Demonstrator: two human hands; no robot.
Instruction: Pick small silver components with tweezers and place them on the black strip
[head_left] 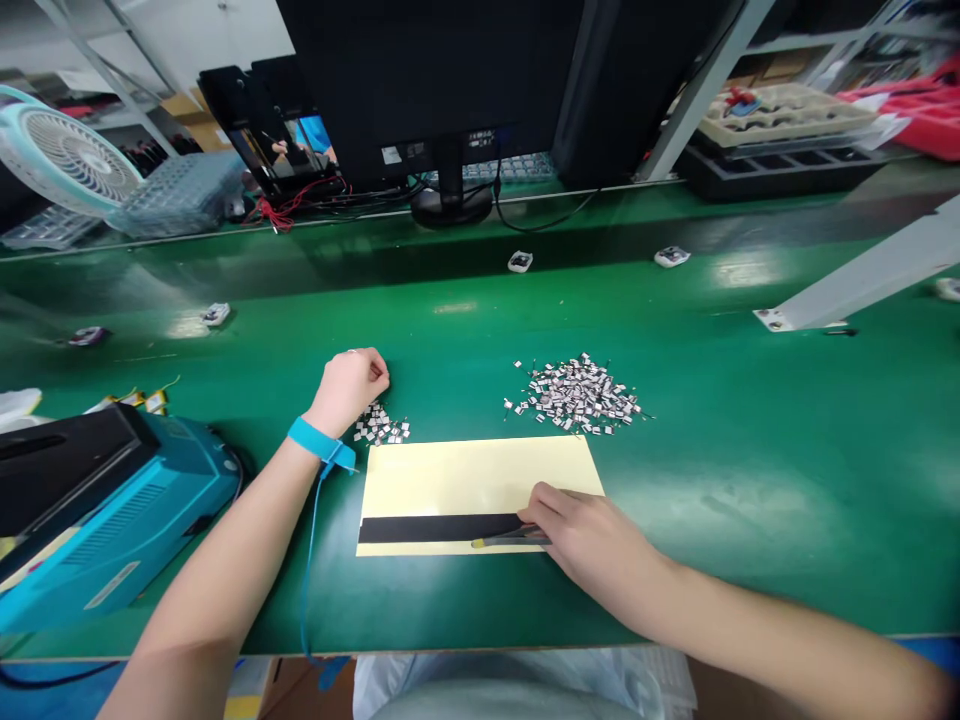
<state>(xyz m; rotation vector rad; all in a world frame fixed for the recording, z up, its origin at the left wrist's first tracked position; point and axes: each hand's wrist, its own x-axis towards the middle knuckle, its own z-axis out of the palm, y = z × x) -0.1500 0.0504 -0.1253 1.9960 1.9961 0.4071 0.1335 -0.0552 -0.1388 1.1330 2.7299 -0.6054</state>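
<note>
My left hand (352,388), a blue strap round its wrist, rests with curled fingers at the back of a small heap of tiny silvery parts (382,428). Whatever its fingertips may hold is hidden. Just in front lies a pale yellow sheet (442,478) with a black strip (442,528) along its near side. Over the right part of this strip, my right hand (574,520) grips dark tweezers (514,539) pointing left. Their tip looks yellowish, but I cannot tell if anything is pinched there. A larger pile of similar tiny parts (581,395) lies behind the sheet.
At left stands a teal and black machine (172,480). A monitor (450,190) and a fan (71,150) are at the back. A grey metal bracket (862,265) meets the green bench (720,580) at right. Several small white-rimmed pieces (520,262) lie along the back.
</note>
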